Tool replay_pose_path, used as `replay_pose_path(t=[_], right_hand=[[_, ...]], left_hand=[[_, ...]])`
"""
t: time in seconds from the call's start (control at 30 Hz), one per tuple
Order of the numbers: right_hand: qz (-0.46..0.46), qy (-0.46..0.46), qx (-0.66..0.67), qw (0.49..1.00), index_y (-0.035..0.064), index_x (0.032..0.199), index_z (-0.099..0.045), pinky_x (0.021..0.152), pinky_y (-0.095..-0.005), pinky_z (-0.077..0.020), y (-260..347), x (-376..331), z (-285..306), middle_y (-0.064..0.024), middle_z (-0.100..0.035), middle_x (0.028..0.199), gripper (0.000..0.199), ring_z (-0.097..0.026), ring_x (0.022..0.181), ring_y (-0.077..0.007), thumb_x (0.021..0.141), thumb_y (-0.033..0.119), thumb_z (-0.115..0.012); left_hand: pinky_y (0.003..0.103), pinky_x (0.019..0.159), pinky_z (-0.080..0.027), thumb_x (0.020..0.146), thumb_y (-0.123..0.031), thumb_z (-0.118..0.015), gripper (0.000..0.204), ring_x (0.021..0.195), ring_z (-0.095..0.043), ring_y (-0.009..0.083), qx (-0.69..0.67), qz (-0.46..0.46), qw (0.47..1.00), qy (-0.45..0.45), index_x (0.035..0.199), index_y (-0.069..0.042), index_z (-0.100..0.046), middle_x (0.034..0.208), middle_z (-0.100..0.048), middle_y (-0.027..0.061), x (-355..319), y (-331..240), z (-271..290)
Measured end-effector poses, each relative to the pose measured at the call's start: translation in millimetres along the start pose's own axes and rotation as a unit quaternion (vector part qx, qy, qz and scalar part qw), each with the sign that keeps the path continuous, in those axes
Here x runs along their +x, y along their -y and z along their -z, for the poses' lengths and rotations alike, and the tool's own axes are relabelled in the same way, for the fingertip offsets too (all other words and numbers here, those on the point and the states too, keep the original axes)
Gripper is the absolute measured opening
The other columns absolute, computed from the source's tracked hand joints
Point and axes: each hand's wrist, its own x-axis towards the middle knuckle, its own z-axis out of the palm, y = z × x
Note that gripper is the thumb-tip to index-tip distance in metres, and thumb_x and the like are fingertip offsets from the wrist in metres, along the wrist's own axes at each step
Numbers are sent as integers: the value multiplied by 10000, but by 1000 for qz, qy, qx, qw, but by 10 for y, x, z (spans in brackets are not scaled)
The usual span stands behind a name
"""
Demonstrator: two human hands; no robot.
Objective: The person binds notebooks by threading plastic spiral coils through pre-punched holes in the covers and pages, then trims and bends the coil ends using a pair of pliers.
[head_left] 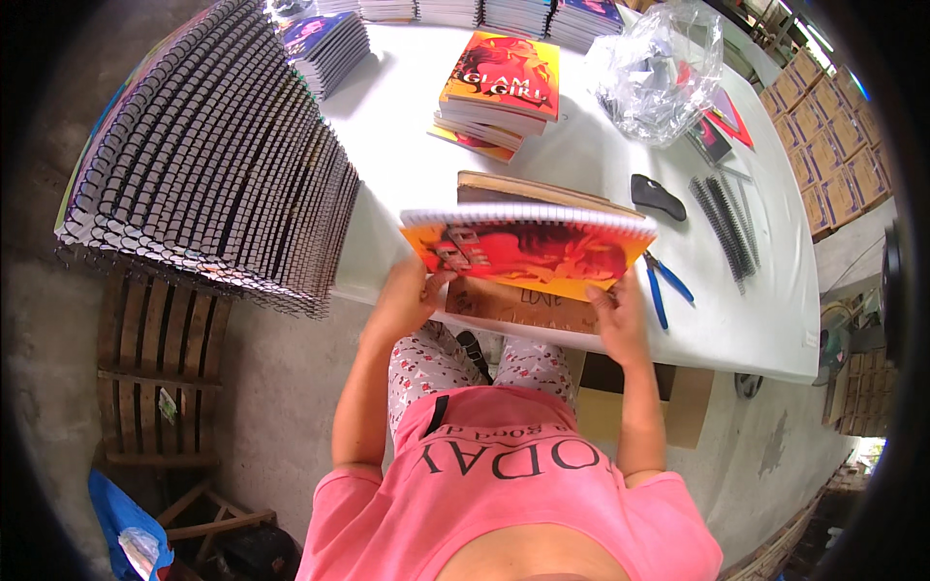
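Observation:
A spiral-bound notebook (533, 254) with a red, orange and yellow cover is tilted up between my hands, its coil edge away from me. My left hand (412, 295) grips its near left corner, thumb in front and the other fingers partly hidden. The near right corner is in my right hand (620, 315), thumb on the cover. Below the notebook lies a brown wooden board (513, 304) with handwriting, partly covered. Behind it shows a raised wooden edge (542, 190). Just right of my right hand lie blue-handled pliers (668, 290).
A tall stack of spiral-bound notebooks (208, 165) fills the left of the white table (387, 126). Similar red-yellow books (504, 82) are piled at the back. A black object (659, 197), black coils (719, 232) and a clear plastic bag (659, 82) lie on the right.

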Motion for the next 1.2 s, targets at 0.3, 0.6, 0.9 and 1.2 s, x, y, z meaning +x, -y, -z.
replay_pose_path(t=[0.3, 0.6, 0.9, 1.2], right_hand=[[194, -21, 24, 980, 0, 1239, -412, 815, -236, -428, 869, 943, 61, -93, -594, 1091, 332, -556, 961, -116, 922, 8, -510], [157, 57, -70, 984, 65, 1067, -570, 806, -278, -456, 541, 957, 485, -61, -640, 1010, 283, -588, 995, -167, 821, 134, -691], [53, 133, 10, 990, 70, 1139, -553, 897, -275, -425, 162, 556, 578, -13, -606, 1115, 380, -548, 1016, -103, 797, 108, -714], [-71, -140, -610, 777, 71, 1180, -554, 921, -412, -448, -1252, 1291, 2402, -134, -522, 1248, 431, -504, 1144, -315, 766, 155, -639]], left_hand=[[269, 687, -484, 861, 59, -530, 152, 744, -625, 154, -175, -84, 952, -237, 979, 15, -444, 807, -630, 103, 886, -367, 172], [379, 643, -452, 824, 47, -538, 247, 748, -588, 390, 15, 69, 985, -158, 1036, 19, -414, 822, -590, 218, 481, -41, -243], [410, 773, -471, 789, 70, -509, 393, 882, -575, 402, -24, 16, 991, -134, 1171, 31, -429, 946, -586, 206, 282, 205, -168], [475, 1032, -307, 840, -155, -637, 472, 1213, -405, 373, 167, -150, 888, -402, 1235, 5, -435, 1207, -454, 169, 499, -1110, -67]])
